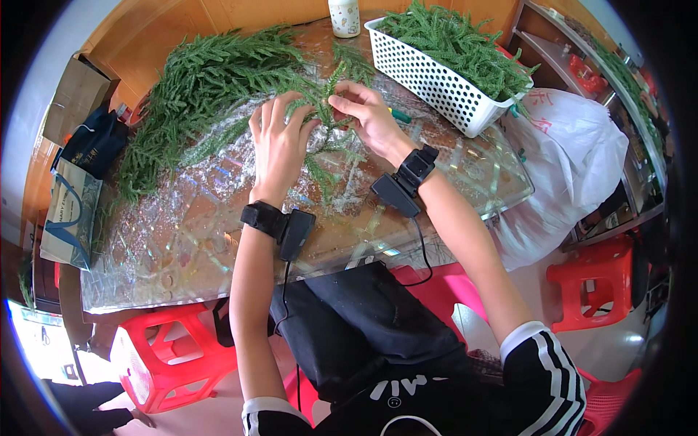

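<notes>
Between my hands stands an artificial pine sprig (329, 116) with green needles, over the tabletop. My right hand (371, 120) pinches it between thumb and fingers. My left hand (280, 145) is beside it, fingers bent and apart, thumb and forefinger close to the needles. Nothing shows between those left fingers. Lower green twigs (320, 174) spread below the sprig. A green-handled tool (399, 115) lies just behind my right hand, partly hidden by it. Black bands with small boxes and cables are strapped round both wrists.
A large heap of green pine branches (196, 87) covers the table's left back. A white perforated basket (443, 83) holds more. Behind stands a patterned cup (344, 18). White debris litters the table (203, 247). Bags (71, 211), a white sack (574, 152) and red stools (174, 356) surround it.
</notes>
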A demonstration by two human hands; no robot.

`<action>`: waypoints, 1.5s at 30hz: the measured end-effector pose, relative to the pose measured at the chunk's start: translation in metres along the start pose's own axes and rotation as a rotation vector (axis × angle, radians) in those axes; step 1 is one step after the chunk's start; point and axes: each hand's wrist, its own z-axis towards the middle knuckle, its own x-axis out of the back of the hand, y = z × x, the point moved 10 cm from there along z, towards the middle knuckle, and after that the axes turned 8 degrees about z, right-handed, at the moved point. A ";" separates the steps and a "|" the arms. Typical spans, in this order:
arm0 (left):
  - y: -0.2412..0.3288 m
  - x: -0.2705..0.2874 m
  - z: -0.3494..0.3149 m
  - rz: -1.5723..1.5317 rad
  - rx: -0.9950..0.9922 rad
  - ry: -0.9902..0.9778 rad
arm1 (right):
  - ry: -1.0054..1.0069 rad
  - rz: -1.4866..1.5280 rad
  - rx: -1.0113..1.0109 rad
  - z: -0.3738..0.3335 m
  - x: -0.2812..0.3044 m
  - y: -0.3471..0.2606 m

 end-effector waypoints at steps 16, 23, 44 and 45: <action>-0.006 -0.007 -0.004 -0.052 0.020 -0.022 | -0.113 -0.133 0.061 0.004 -0.007 0.000; -0.006 -0.004 -0.002 -0.058 0.031 -0.013 | -0.079 -0.120 0.032 0.005 -0.001 -0.002; 0.027 -0.002 -0.004 0.145 -0.253 -0.064 | -0.033 -0.356 -0.113 0.005 0.010 0.008; 0.029 -0.001 -0.003 0.132 -0.265 -0.054 | -0.058 -0.375 -0.135 0.005 0.009 0.010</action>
